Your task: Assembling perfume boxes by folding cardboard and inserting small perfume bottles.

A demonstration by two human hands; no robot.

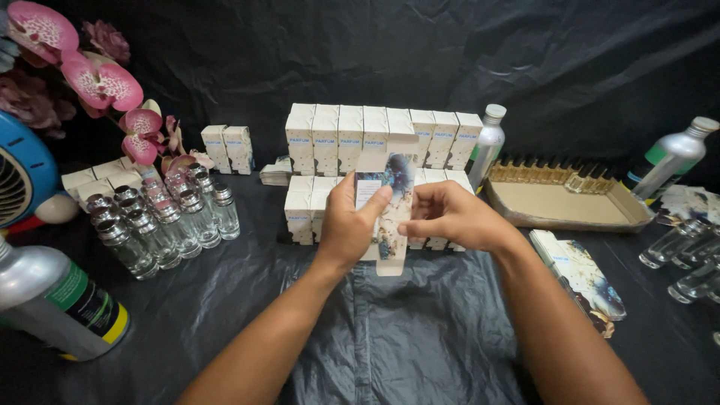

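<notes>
My left hand (346,225) and my right hand (448,217) together hold a tall, narrow carton (391,202) with a marbled print, upright over the black sheet. The left thumb presses its front face; the right fingers pinch its right edge. Directly behind it stand two rows of cream boxes (375,139) side by side. A pile of flat, unfolded printed cartons (581,274) lies just right of my right forearm.
Several clear glass bottles with silver caps (161,217) stand at left, beside pink artificial orchids (101,82). Silver metal bottles lie at bottom left (56,304) and stand at back (487,142) and right (671,157). A cardboard tray (562,202) holds small bottles; loose glass bottles (686,251) lie far right.
</notes>
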